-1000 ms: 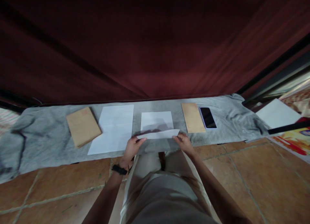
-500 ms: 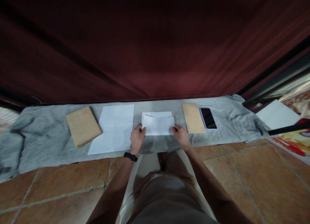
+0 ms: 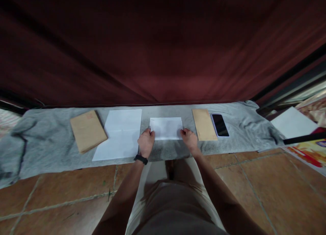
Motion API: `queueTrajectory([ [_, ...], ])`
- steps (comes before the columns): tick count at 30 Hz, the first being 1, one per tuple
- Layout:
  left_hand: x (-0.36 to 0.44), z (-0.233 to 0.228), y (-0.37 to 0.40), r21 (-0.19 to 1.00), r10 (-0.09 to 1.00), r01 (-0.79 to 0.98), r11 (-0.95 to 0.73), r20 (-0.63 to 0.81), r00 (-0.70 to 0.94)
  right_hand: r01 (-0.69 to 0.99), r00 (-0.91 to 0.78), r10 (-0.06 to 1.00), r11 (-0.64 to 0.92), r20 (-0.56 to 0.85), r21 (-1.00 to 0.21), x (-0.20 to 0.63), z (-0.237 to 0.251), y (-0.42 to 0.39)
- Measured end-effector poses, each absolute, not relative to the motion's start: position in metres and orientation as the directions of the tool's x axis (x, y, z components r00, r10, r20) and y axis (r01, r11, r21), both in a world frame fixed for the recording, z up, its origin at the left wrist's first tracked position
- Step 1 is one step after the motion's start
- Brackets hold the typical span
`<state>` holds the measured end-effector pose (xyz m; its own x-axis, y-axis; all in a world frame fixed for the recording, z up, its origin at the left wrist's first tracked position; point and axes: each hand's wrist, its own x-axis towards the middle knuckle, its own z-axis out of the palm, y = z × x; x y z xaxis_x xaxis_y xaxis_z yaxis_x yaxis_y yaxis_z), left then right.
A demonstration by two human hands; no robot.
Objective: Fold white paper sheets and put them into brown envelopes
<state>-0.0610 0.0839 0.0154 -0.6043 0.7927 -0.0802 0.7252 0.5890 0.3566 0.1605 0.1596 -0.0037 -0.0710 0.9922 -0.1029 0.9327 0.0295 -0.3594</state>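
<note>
A folded white sheet of paper (image 3: 166,128) lies flat on the grey cloth (image 3: 46,140) in front of me. My left hand (image 3: 145,142), with a black watch on the wrist, presses on the sheet's lower left corner. My right hand (image 3: 188,139) presses on its lower right corner. Both hands have fingers curled onto the paper's edge. A larger unfolded white sheet (image 3: 119,133) lies just left of my left hand.
A stack of brown envelopes (image 3: 88,130) sits at the left of the cloth. One brown envelope (image 3: 203,124) and a black phone (image 3: 220,125) lie to the right. Another white sheet (image 3: 292,122) lies far right. A dark red curtain (image 3: 158,45) hangs behind. Tiled floor (image 3: 254,180) lies below.
The near edge of the sheet was lifted and folded away from me over the rest. It now lies flat at about half its depth, with both hands moved forward onto its corners.
</note>
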Motion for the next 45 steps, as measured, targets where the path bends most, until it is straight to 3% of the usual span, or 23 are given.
queueTrajectory([
  [24,-0.062,0.015,0.094,0.204,0.790,0.765,0.610,-0.084,-0.607,0.989,-0.065,0.992,0.050,-0.106,-0.136,0.144,0.005,0.165],
  [45,-0.060,0.009,0.096,0.202,0.776,0.754,0.624,-0.056,-0.628,0.993,-0.081,0.996,0.078,-0.023,-0.090,0.137,0.001,0.164],
])
